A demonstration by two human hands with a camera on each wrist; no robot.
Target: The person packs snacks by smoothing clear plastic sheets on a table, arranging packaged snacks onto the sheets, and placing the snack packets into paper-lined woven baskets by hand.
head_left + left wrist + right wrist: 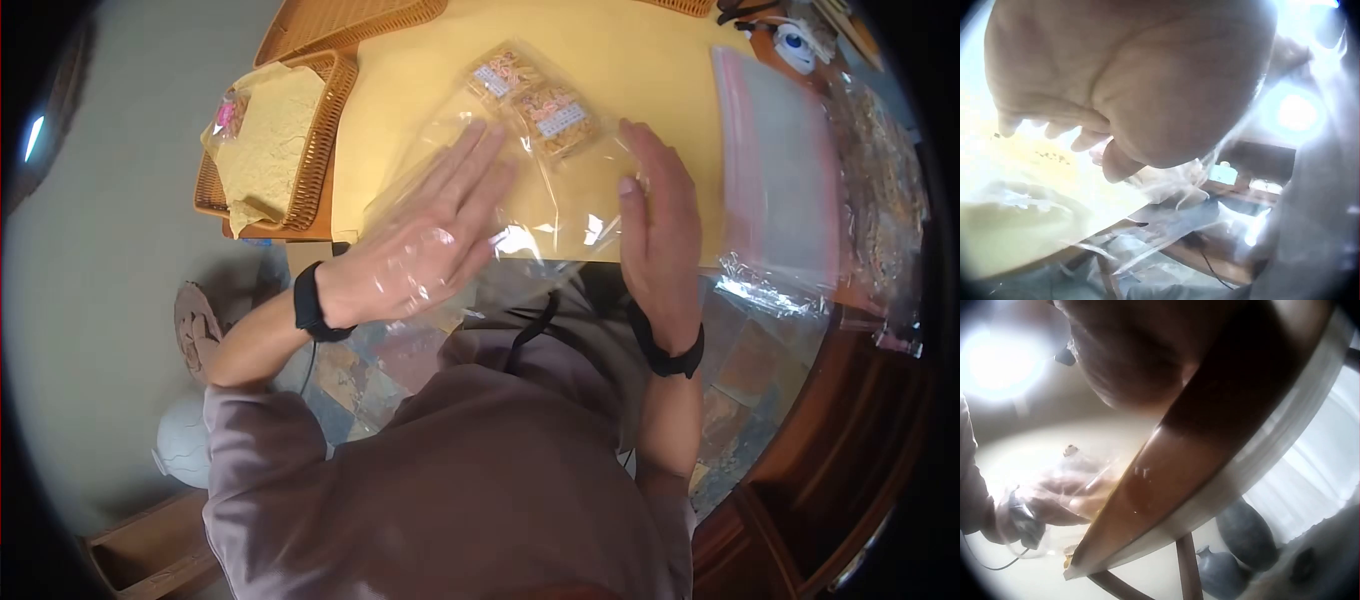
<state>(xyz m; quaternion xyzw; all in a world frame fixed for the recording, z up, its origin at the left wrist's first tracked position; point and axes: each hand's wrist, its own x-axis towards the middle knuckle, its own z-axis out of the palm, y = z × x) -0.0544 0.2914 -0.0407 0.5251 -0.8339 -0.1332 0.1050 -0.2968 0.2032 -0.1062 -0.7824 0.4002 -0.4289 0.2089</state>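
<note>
A clear plastic bag (560,215) spreads over the near part of the yellow-covered table. Shiny film overlaps the back of my left hand (425,235), whose fingers point straight and forward close to two packs. These are two clear packs of noodle-like dry food (560,118) with white labels, lying side by side at the bag's far end. At the bag's right edge is my right hand (660,215), fingers extended forward and thumb alongside. In the left wrist view the left palm (1135,75) fills the top. The right wrist view shows the left hand (1072,500) behind the film.
A stack of flat clear bags with pink edges (775,160) lies at the right, beside more packed goods (885,190). A wicker tray (325,130) with yellow paper and a small pack stands at the left. Another wicker tray (340,25) is behind it.
</note>
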